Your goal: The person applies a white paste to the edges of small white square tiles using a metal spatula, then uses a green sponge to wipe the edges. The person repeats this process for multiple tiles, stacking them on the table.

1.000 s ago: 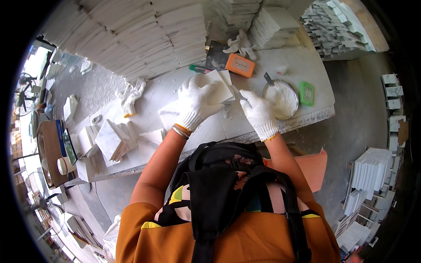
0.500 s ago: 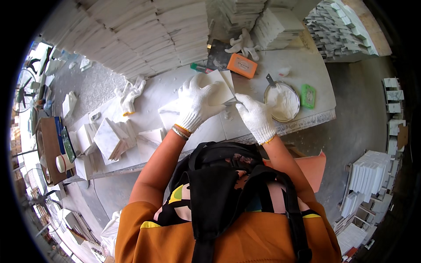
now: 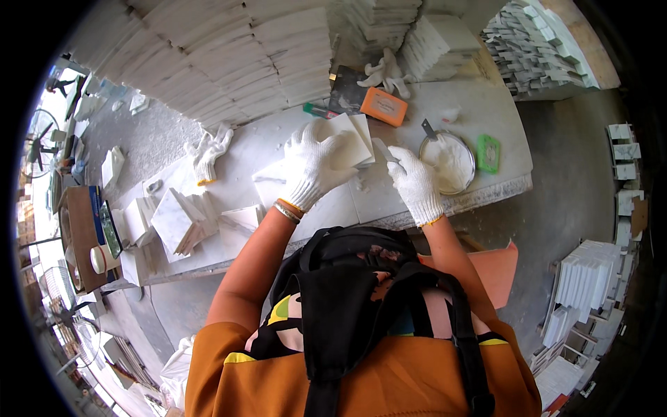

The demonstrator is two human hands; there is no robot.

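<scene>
Both my hands wear white knitted gloves. My left hand (image 3: pixel 313 160) is closed on a square white marble tile (image 3: pixel 353 142), thumb near its lower edge. Just behind that tile, another white tile (image 3: pixel 364 126) partly shows. My right hand (image 3: pixel 415 182) pinches a thin, light blade like a putty knife (image 3: pixel 382 150), its tip close to the tile's right side; glove fingers hide its handle. To the right of that hand sits a round tin of white paste (image 3: pixel 474 167), a dark flat scraper (image 3: pixel 429 129) resting on its rim. A marble slab (image 3: pixel 271 175) lies beneath my left wrist.
An orange box (image 3: pixel 384 106), a green box (image 3: pixel 488 153) and a green-red marker (image 3: pixel 319 110) lie on the worktop (image 3: pixel 326 212). Loose gloves (image 3: pixel 207 151) rest farther left, above leaning tiles (image 3: pixel 182 221). Tall tile stacks (image 3: pixel 236 55) line the back.
My right hand has moved right and slightly down, drawing the blade away from the tile's edge, so more of the blade shows. My left hand and its tile stay almost where they were.
</scene>
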